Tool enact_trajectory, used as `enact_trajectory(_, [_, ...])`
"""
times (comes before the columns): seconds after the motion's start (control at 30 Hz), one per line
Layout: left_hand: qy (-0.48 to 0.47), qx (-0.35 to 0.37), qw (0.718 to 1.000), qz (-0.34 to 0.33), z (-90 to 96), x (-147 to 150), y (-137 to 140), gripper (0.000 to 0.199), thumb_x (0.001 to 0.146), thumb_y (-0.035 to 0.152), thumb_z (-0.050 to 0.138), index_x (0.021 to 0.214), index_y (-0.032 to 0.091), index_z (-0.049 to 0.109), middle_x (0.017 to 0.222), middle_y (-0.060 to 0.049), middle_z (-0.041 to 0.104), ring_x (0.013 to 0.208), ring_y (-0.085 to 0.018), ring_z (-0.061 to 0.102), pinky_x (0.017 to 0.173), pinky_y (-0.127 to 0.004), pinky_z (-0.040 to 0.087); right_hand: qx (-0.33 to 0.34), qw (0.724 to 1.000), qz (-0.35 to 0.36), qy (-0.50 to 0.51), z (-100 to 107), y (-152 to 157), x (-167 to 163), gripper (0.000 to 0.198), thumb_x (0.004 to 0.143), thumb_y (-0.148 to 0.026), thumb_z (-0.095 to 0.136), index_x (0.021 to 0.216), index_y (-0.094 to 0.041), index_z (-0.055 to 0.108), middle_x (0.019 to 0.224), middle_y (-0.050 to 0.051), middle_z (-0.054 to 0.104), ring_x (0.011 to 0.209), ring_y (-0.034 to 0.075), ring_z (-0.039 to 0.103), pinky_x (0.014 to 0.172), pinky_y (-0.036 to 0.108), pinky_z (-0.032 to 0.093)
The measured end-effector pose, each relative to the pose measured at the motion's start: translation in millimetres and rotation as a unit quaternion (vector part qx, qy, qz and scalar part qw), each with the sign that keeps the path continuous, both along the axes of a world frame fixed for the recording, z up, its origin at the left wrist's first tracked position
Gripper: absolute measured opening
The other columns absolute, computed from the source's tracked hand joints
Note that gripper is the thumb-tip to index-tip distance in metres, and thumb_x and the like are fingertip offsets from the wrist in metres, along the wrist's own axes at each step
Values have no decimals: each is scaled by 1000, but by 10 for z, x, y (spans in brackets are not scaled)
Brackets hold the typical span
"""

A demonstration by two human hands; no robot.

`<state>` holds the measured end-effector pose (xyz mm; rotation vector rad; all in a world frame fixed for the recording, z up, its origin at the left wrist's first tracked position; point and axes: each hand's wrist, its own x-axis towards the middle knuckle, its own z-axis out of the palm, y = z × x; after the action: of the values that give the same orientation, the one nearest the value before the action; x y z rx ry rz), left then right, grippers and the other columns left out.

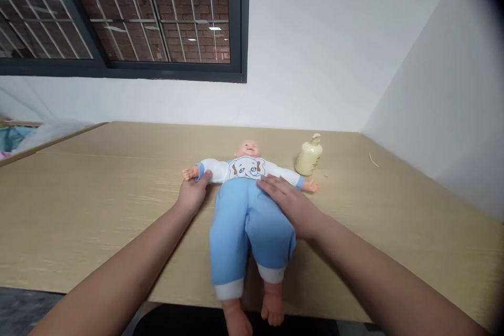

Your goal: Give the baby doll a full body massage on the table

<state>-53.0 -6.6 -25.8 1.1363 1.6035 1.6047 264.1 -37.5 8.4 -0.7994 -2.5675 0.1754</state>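
A baby doll lies on its back on the table, head toward the wall and arms spread wide. It wears a white top with an elephant face on the chest and blue trousers with white cuffs. Its bare feet reach over the near edge. My left hand grips the doll's sleeved arm at the left, thumb on the sleeve and the other fingers mostly hidden. Across the trousers' waist, at the right side, my right hand rests flat with its fingers stretched out.
A cream pump bottle stands beyond the doll's arm at the right. The wooden table meets the white wall at the back. A barred window is above. Bags lie past the table's left edge.
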Motion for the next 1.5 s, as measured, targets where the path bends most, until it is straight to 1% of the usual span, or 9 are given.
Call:
enact_trajectory(0.1, [60, -8, 998, 12, 73, 0, -67, 39, 72, 50, 75, 89, 15, 72, 89, -10, 73, 100, -37, 66, 95, -49, 48, 29, 996, 60, 51, 13, -28, -44, 73, 83, -42, 66, 149, -25, 40, 153, 12, 42, 143, 29, 38, 119, 50, 29])
enact_trajectory(0.2, [156, 9, 988, -16, 128, 67, -139, 45, 77, 51, 70, 105, 15, 69, 96, -11, 73, 99, -35, 67, 93, -46, 49, 19, 991, 88, 101, -9, -66, -93, 72, 80, -43, 68, 146, -23, 43, 147, 13, 49, 135, 27, 49, 111, 43, 42])
enact_trajectory(0.33, [227, 36, 971, -69, 175, 190, -240, 59, 81, 50, 67, 127, 15, 56, 108, -13, 72, 101, -32, 68, 91, -44, 50, 32, 983, 113, 141, -5, -114, -117, 77, 77, -44, 70, 145, -21, 43, 144, 15, 52, 132, 29, 52, 108, 44, 45])
enact_trajectory(0.77, [281, -34, 957, -62, 238, 230, -294, 73, 80, 55, 65, 137, 14, 45, 113, -16, 70, 101, -35, 68, 87, -49, 52, 86, 980, 179, 26, 108, -408, -214, 71, 82, -41, 66, 147, -27, 42, 151, 14, 44, 128, 34, 51, 104, 55, 41])
enact_trajectory(1.0, [334, 127, 922, -148, 200, 209, -320, 97, 79, 51, 70, 154, 14, 22, 159, -20, 31, 144, -36, 34, 116, -52, 31, -28, 963, 125, 235, -15, -311, -215, 62, 84, -24, 67, 143, -30, 50, 156, 12, 36, 123, 26, 59, 102, 43, 50])
enact_trajectory(1.13, [406, 146, 874, -224, 199, 233, -309, 90, 82, 49, 67, 155, 18, 25, 157, -16, 37, 144, -35, 35, 117, -52, 28, -112, 944, 47, 307, -77, -180, -252, 31, 90, -25, 62, 120, -28, 69, 141, 9, 55, 123, 25, 60, 105, 45, 49])
enact_trajectory(1.27, [438, 149, 846, -263, 230, 266, -304, 77, 88, 44, 62, 154, 23, 31, 158, -12, 35, 146, -33, 30, 119, -51, 24, -239, 904, 17, 354, -71, -52, -350, 29, 89, -36, 65, 114, -22, 72, 119, 8, 70, 111, 25, 67, 101, 45, 54])
enact_trajectory(1.4, [422, 147, 854, -268, 217, 276, -312, 76, 87, 43, 64, 154, 23, 33, 158, -13, 35, 147, -32, 29, 120, -50, 24, -253, 904, 40, 342, -25, -32, -394, 36, 97, -39, 53, 118, -14, 69, 110, 11, 73, 98, 24, 71, 90, 44, 59])
enact_trajectory(1.5, [342, 141, 896, -246, 183, 289, -315, 80, 84, 41, 69, 152, 21, 33, 157, -13, 37, 145, -30, 34, 120, -47, 26, -188, 926, 50, 322, -10, -115, -330, 29, 88, -30, 65, 115, -22, 71, 114, 7, 72, 107, 24, 68, 98, 44, 54])
